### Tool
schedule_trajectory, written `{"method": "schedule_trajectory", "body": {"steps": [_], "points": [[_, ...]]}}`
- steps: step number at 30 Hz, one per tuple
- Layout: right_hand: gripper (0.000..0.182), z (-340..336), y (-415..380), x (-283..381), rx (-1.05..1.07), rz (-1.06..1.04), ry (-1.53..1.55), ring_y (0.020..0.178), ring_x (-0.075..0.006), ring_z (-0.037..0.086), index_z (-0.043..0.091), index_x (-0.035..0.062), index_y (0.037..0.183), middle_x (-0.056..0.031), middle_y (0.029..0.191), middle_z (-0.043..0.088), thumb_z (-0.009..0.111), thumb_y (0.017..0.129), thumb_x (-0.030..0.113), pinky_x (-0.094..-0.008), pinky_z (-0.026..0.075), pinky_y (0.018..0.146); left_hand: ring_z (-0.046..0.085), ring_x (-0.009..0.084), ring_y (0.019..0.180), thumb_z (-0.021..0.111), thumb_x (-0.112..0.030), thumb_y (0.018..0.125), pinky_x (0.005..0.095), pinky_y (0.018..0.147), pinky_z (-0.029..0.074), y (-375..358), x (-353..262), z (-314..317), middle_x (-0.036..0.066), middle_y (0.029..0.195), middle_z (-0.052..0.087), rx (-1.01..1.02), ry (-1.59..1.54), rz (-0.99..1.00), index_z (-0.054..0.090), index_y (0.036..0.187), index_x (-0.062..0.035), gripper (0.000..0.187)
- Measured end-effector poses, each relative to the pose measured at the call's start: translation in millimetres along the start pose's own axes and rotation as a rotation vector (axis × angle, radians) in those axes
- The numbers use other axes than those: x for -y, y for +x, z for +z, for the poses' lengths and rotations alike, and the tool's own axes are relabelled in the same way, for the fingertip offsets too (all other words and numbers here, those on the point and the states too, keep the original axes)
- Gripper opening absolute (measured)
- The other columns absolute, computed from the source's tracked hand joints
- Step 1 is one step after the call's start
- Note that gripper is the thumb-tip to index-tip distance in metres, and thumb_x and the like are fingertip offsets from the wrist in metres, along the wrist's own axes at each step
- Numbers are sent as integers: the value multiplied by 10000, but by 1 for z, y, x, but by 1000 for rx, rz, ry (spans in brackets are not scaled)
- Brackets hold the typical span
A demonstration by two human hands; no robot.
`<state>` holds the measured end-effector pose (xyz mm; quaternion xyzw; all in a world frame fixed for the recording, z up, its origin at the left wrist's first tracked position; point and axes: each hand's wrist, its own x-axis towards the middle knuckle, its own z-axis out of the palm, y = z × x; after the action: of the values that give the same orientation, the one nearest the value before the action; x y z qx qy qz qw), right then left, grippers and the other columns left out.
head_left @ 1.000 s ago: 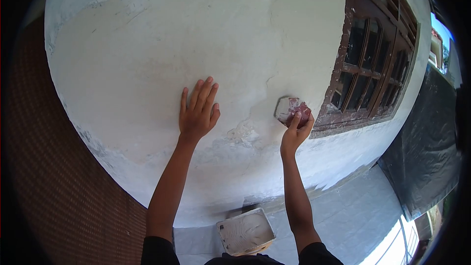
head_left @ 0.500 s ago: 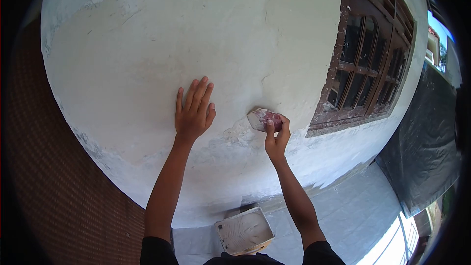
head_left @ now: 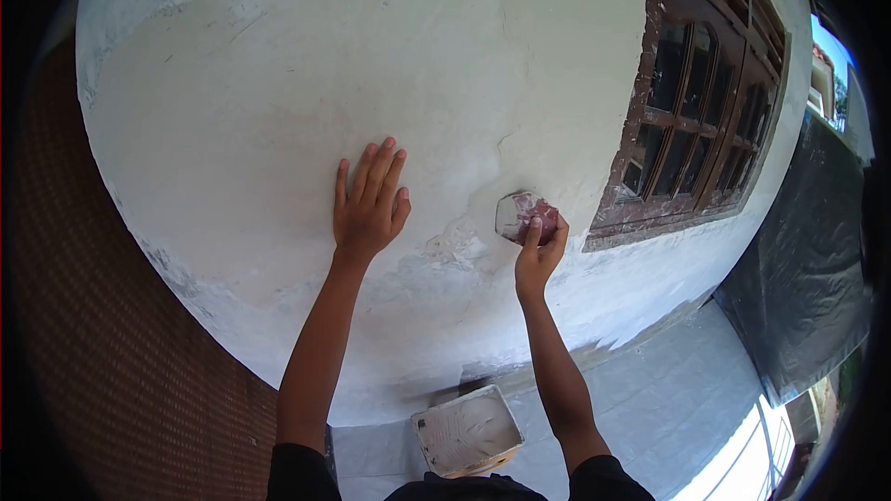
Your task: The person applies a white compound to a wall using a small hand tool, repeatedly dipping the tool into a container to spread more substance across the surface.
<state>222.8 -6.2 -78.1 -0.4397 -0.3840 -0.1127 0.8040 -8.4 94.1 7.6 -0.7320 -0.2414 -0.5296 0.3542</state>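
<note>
Fingers slightly spread, my left hand [head_left: 368,204] lies flat against the pale wall [head_left: 278,83] and holds nothing. To its right, my right hand [head_left: 541,253] grips a dark red scraper [head_left: 527,219] smeared with white paste, thumb on its near face. The scraper rests against the wall surface, left of the window. A rough, flaky patch [head_left: 455,243] shows on the wall between the two hands. Below, near my body, stands a container of white paste [head_left: 469,431] with ridges in its surface.
A brown wooden window [head_left: 687,111] with glass panes is set in the wall at the right. Dark sheeting [head_left: 798,260] hangs at the far right. A brown woven surface [head_left: 121,315] fills the left side. Pale floor covering [head_left: 640,408] lies below the wall.
My right hand has moved right and slightly up with the scraper, away from the flaky patch. My left hand stays in nearly the same place on the wall.
</note>
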Motion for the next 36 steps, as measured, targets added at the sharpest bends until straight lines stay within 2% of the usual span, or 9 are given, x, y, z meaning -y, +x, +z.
{"method": "schedule_trajectory", "body": {"steps": [4,10,16,22,26,28,32,34,36], "points": [[384,-26,23,-20,-347,241,148,1050,-196,534,410,-27,1284,-130,1205,497,534,997,194,-313,469,900,404,218,1362,537,-202,886,489,1143,226,-1,-2,1,38,1458,458,-6,5,-6,495,1362,-121,485],[243,-5,-28,2,244,-84,78,955,-131,519,485,-13,1171,-79,1050,554,569,959,70,-263,423,853,406,214,1360,537,-199,882,485,1144,226,-1,0,2,36,1460,457,-6,-10,-3,497,1360,-125,485],[241,5,-38,-5,419,-274,-193,946,-190,559,506,-21,1139,-135,1029,584,591,933,70,-296,446,832,402,207,1363,544,-202,878,478,1147,223,-1,0,1,30,1460,457,-18,-4,-4,498,1361,-131,491],[277,2,-11,10,-86,110,245,950,-129,538,444,7,1229,-86,1092,549,531,995,128,-265,497,803,396,203,1365,546,-205,879,477,1147,226,0,-1,1,25,1465,450,-15,15,-3,493,1368,-135,497],[231,5,-42,-5,389,-214,2,925,-149,540,487,1,1141,-96,1026,554,583,937,55,-282,447,816,399,202,1364,539,-205,884,478,1144,234,-1,0,3,23,1463,451,-9,11,-6,490,1371,-141,494],[275,7,-45,-2,520,-431,-219,865,-262,557,509,-21,1136,-179,993,580,599,877,0,-328,441,789,402,202,1362,539,-206,884,479,1144,234,0,0,2,23,1463,452,-10,4,-6,492,1370,-141,492],[247,14,-25,6,-44,85,89,975,-197,558,495,-40,1171,-115,1042,582,542,963,86,-316,461,851,408,203,1358,541,-207,883,483,1142,237,-1,0,1,25,1461,454,-25,9,1,498,1363,-135,487],[231,12,-22,17,-116,132,325,951,-180,553,488,-33,1162,-108,1057,569,543,956,55,-299,467,814,408,203,1358,541,-207,884,483,1142,237,-1,-1,1,25,1462,453,-26,14,-5,499,1362,-135,486],[233,9,-36,3,168,55,260,942,-172,552,485,-25,1148,-121,1046,568,564,938,38,-282,467,799,408,204,1358,541,-207,884,483,1142,237,-1,-1,2,25,1462,453,-21,5,-3,500,1362,-135,485]]}}
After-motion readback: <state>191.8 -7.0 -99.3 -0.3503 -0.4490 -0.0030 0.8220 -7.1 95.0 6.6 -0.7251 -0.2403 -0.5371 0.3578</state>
